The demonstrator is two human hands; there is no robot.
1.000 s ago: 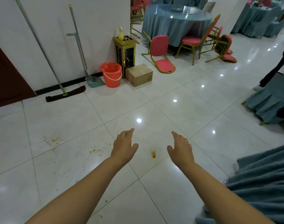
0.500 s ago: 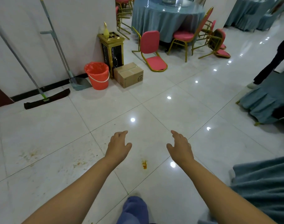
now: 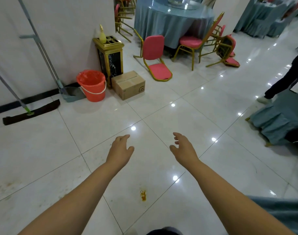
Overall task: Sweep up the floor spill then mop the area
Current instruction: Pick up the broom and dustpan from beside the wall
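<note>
An orange spill spot (image 3: 143, 195) lies on the white tiled floor between my forearms, and faint brown crumbs (image 3: 7, 184) are scattered at the lower left. My left hand (image 3: 120, 150) and my right hand (image 3: 183, 148) are stretched out in front of me, fingers relaxed, holding nothing. Against the wall at the left lean a flat mop (image 3: 31, 111) with a dark head and a broom with its dustpan (image 3: 72, 94). An orange bucket (image 3: 92, 85) stands beside them.
A gold bin (image 3: 111, 56) and a cardboard box (image 3: 128, 84) stand by the wall corner. Red chairs (image 3: 156, 56) and a round table with a blue cloth (image 3: 172, 21) are behind. Another person's leg (image 3: 283, 78) and blue draped furniture (image 3: 280, 116) are at the right.
The view has moved forward toward the wall tools. The spill spot now lies nearer to me, below my hands. Both hands stay empty and outstretched.
</note>
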